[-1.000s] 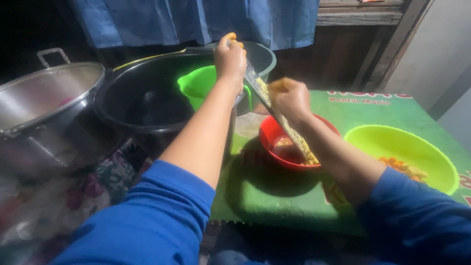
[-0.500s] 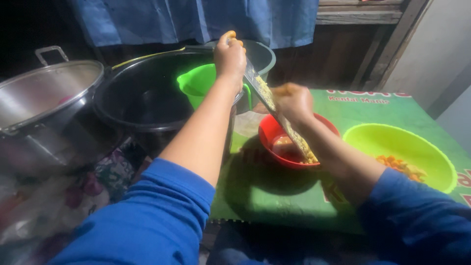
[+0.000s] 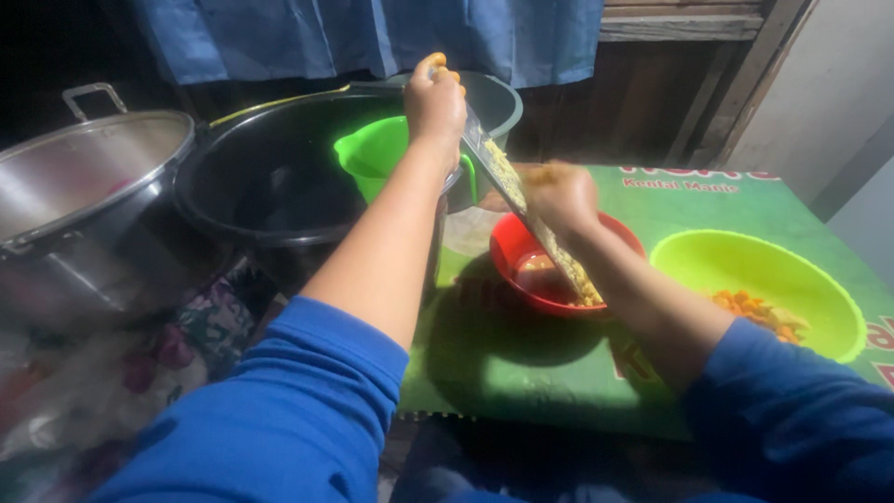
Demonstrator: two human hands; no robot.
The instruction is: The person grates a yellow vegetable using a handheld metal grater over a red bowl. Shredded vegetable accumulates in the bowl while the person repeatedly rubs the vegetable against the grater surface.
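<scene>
My left hand (image 3: pixel 435 101) grips the top end of a flat metal grater (image 3: pixel 526 210) that slants down into a red bowl (image 3: pixel 515 251). Yellowish shreds cling to the grater's face and lie in the bowl. My right hand (image 3: pixel 559 194) is closed against the middle of the grater, blurred by motion; whatever it presses there is hidden under the fingers. Both arms wear blue sleeves. The red bowl stands on a green printed board (image 3: pixel 521 373).
A lime-green bowl (image 3: pixel 810 279) with orange pieces sits to the right on the board. A large black basin (image 3: pixel 261 186) holds a green jug (image 3: pixel 372 154). A steel pot (image 3: pixel 74 196) stands at the left. A grey bucket (image 3: pixel 494 98) and blue cloth are behind.
My right hand has slid a little way along the grater between frames, a rubbing motion. My left hand and the bowls have stayed in place.
</scene>
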